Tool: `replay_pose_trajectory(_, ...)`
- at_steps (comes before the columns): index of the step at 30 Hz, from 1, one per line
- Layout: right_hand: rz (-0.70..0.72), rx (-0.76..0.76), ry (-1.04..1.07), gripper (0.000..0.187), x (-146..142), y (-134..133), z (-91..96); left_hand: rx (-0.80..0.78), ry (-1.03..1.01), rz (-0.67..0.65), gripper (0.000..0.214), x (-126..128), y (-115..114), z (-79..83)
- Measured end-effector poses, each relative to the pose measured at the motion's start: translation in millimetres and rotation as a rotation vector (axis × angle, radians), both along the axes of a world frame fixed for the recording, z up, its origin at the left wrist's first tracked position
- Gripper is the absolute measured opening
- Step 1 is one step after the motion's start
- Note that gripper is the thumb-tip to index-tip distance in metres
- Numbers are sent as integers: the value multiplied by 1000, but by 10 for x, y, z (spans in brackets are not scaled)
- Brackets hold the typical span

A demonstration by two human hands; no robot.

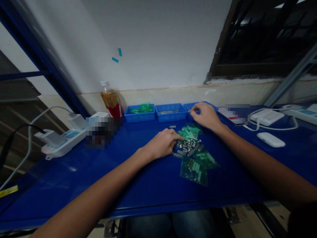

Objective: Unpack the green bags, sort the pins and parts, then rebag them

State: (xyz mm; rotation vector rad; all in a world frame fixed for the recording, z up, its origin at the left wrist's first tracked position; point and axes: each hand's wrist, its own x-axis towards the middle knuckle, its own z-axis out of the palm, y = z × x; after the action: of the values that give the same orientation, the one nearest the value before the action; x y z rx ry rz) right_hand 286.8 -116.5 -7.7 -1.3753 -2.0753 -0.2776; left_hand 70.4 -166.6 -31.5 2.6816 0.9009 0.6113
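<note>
Metal parts [190,145] are lying loose and could scatter if the half-curled left hand [163,144] knocks them, the right hand [205,114] hovering bent, both grasps unclear.

I'm seeing open tabletop [128,142] running between the power strip [71,135] and the left hand [164,142], reaching back to three blue bins [171,116]. Their walls are standing across the back, with a bottle [112,102] rising beside them. The right hand [204,115] is partly blocking the rightmost bin [189,106], while green bags [194,170] and metal parts [189,147] are cluttering the space between both forearms [111,185].
</note>
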Motion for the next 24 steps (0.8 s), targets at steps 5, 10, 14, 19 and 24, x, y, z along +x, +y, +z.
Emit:
replay_pose_trajectory(5, -382, -380, -25, 23, 260, 499, 67, 81, 153, 13, 26, 34, -22, -16)
replay_pose_trajectory(10, -430, -515, -36, 18, 247, 749, 144, 69, 103, 80, 13, 1, 3, -3)
replay_pose_trajectory(14, -471, -488, -37, 25, 185, 681, 173, -38, -20, 86, 20, -34, 19, 27)
replay_pose_trajectory(19, -105, -121, 40, 28, -46, 107, 93, -269, -432, 185, 20, -63, 85, 75)
replay_pose_trajectory(24, 248, 83, -74, 17, -370, -464, -2, -626, -861, 273, 21, -75, 146, 64)
